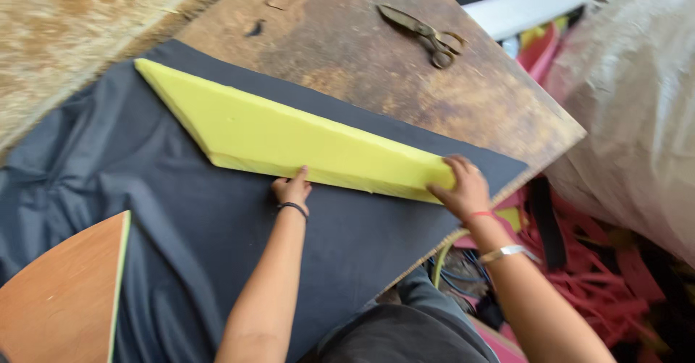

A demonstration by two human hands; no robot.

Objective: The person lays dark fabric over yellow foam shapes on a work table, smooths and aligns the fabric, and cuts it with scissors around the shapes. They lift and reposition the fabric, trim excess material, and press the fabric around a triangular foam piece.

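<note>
Pressing hands: both rest on a long yellow foam piece (289, 135) that lies on dark grey fabric (181, 218) spread over a worn wooden table (405, 66)
Left hand (292, 188): set at the foam's near edge about midway along it, fingers curled, one finger pointing up onto the yellow face; it grips nothing, only touches the edge
Left arm: bare, reaching straight up from the lower middle of the view, a thin black band (292, 207) at the wrist
Right hand (458, 187): laid on the foam's right end, fingers bent over the top edge and partly spread, palm down; it presses the end rather than lifting it
Right arm: comes in from the lower right corner, elbow out of view, a red thread (478, 216) and a silver bangle (504, 252) on the wrist
Foam: flat on the fabric, slanting from upper left to lower right, the left end cut to a slanted point, the thick side face turned to the person
Fabric: wrinkled at the left, smooth under the foam, reaching the table's right edge
Scissors (427, 34): old metal pair, lying on bare wood well apart from both hands
Wooden board (61, 298): a curved brown panel with a pale green edge, on the fabric at lower left
Beside the table: red strips (608, 290) heaped on the floor at right
</note>
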